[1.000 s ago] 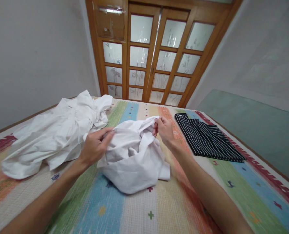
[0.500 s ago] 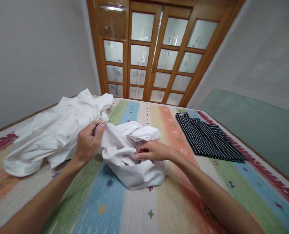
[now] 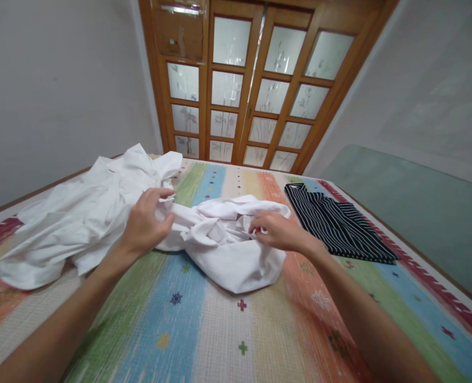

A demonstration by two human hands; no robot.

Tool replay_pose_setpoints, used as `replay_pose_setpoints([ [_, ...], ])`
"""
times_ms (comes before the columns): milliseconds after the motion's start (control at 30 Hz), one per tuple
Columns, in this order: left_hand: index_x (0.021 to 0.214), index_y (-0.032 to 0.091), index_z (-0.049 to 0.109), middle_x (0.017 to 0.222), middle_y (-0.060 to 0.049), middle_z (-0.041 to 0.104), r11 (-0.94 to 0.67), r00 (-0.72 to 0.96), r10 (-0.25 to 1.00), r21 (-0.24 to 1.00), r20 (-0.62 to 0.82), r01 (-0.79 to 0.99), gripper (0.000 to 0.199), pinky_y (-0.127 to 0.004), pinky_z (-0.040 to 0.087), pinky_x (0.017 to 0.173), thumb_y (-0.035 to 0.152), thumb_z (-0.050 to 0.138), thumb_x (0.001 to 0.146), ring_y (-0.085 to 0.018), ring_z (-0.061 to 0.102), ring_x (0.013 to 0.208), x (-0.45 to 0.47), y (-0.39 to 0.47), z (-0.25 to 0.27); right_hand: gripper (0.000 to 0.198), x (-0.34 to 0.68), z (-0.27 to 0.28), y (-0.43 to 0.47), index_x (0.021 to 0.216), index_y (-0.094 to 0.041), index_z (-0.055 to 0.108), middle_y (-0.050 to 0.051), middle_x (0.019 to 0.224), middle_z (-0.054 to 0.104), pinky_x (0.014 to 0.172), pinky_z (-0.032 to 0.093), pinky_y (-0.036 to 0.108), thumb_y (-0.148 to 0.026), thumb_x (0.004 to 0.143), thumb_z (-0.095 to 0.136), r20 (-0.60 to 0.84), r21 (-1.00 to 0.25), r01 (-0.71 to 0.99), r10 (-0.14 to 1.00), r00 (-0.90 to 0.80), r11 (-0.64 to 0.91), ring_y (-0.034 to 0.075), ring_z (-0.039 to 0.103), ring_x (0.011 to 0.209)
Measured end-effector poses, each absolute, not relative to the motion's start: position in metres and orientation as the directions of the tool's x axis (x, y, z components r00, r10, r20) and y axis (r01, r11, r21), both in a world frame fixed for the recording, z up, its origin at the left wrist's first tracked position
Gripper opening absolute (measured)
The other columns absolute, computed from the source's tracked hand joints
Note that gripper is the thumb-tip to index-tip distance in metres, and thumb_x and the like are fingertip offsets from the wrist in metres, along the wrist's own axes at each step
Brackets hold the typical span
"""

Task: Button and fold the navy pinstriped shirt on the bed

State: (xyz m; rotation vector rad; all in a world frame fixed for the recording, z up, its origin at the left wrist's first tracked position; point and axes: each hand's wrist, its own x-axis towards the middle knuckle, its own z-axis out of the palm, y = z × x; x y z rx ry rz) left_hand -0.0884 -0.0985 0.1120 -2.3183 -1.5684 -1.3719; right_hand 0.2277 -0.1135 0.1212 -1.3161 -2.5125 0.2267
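A crumpled white garment point(image 3: 236, 260) lies bunched on the striped cloth in front of me; its folds hide what kind it is. At its left end is my left hand point(image 3: 146, 221), thumb and fingers apart, with a bit of the fabric lying between them. On the right side, my right hand point(image 3: 279, 230) has its fingers curled and pinched on a fold of the same garment. A second white garment point(image 3: 88, 213), wrinkled and spread in a loose heap, rests just beyond and left of my left hand.
A folded black garment with white stripes point(image 3: 339, 223) lies to the right. Everything rests on a colourful striped cloth point(image 3: 224, 335). A pale green panel point(image 3: 411, 197) stands along the right edge, and wooden glass-paned doors point(image 3: 246, 80) are behind.
The bunched garment has been stretched to the right and lies flatter. My right hand moved right and away from me with its fold; my left hand's fingers have spread apart.
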Motion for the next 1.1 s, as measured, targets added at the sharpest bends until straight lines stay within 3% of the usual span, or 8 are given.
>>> replay_pose_setpoints([
  [67,0.108,0.016,0.062,0.110,-0.010,0.067,-0.567,0.255,0.722,0.339,0.643,0.751,0.036,-0.040,0.043,0.098,0.025,0.051,0.075,-0.025,0.060,0.105,-0.080,-0.096,0.108,0.023,0.205,0.118,-0.114,0.086,-0.018,0.072,0.004,0.084,0.070,0.075,0.041,0.028,-0.004,0.076,0.057,0.215,-0.324,0.681,0.752,-0.623,0.657,0.017,0.060,0.078],
  [133,0.106,0.015,0.064,0.108,-0.012,0.069,-0.568,0.315,0.753,0.330,0.578,0.754,0.034,-0.042,0.043,0.098,0.030,0.047,0.081,-0.026,0.061,0.105,-0.072,-0.091,0.104,0.020,0.183,0.114,-0.111,0.092,-0.017,0.070,0.006,0.090,0.069,0.078,0.041,0.029,-0.007,0.082,0.055,0.288,-0.358,0.619,0.713,-0.639,0.699,0.017,0.060,0.083],
  [400,0.079,0.019,0.072,0.082,-0.004,0.075,-0.506,0.377,0.862,0.543,0.338,0.670,0.034,-0.027,0.048,0.067,0.043,0.048,0.085,-0.021,0.067,0.075,-0.068,-0.084,0.083,0.012,0.134,0.097,-0.091,0.084,-0.016,0.064,0.004,0.083,0.064,0.072,0.040,0.026,-0.017,0.090,0.053,0.463,-0.525,0.570,0.774,-0.432,0.632,0.014,0.056,0.077],
  [500,0.079,0.019,0.072,0.079,-0.002,0.075,-0.456,0.311,0.890,0.614,0.334,0.645,0.031,-0.025,0.046,0.064,0.043,0.053,0.084,-0.019,0.067,0.071,-0.068,-0.090,0.081,0.010,0.128,0.094,-0.090,0.084,-0.016,0.064,0.004,0.085,0.064,0.073,0.040,0.026,-0.018,0.089,0.056,0.497,-0.566,0.527,0.773,-0.395,0.633,0.014,0.056,0.079],
  [700,0.083,0.018,0.071,0.082,-0.003,0.074,-0.491,0.249,0.868,0.670,0.429,0.557,0.027,-0.025,0.048,0.070,0.040,0.056,0.085,-0.018,0.066,0.076,-0.060,-0.104,0.089,0.020,0.124,0.096,-0.097,0.082,-0.015,0.065,0.001,0.073,0.065,0.063,0.039,0.023,-0.031,0.091,0.057,0.387,-0.671,0.479,0.818,-0.425,0.567,0.011,0.055,0.065],
  [800,0.087,0.018,0.071,0.085,-0.003,0.073,-0.538,0.266,0.840,0.657,0.473,0.528,0.025,-0.026,0.049,0.072,0.037,0.054,0.087,-0.017,0.066,0.079,-0.055,-0.113,0.095,0.019,0.124,0.102,-0.103,0.079,-0.016,0.063,0.001,0.073,0.066,0.062,0.038,0.023,-0.031,0.089,0.059,0.421,-0.645,0.506,0.819,-0.389,0.572,0.011,0.055,0.064],
  [1000,0.089,0.019,0.070,0.081,-0.003,0.070,-0.641,0.311,0.751,0.529,0.582,0.557,0.022,-0.026,0.049,0.073,0.029,0.051,0.089,-0.015,0.064,0.074,-0.050,-0.125,0.097,0.014,0.125,0.110,-0.115,0.078,-0.017,0.058,0.003,0.074,0.062,0.063,0.034,0.026,-0.024,0.090,0.052,0.481,-0.399,0.664,0.761,-0.436,0.633,0.014,0.052,0.066],
  [1100,0.089,0.019,0.071,0.079,-0.003,0.070,-0.655,0.322,0.732,0.493,0.600,0.573,0.022,-0.026,0.049,0.071,0.027,0.050,0.088,-0.015,0.064,0.073,-0.048,-0.127,0.096,0.014,0.125,0.112,-0.119,0.076,-0.018,0.055,0.003,0.071,0.060,0.063,0.033,0.027,-0.021,0.088,0.050,0.484,-0.360,0.665,0.740,-0.467,0.655,0.014,0.050,0.065],
])
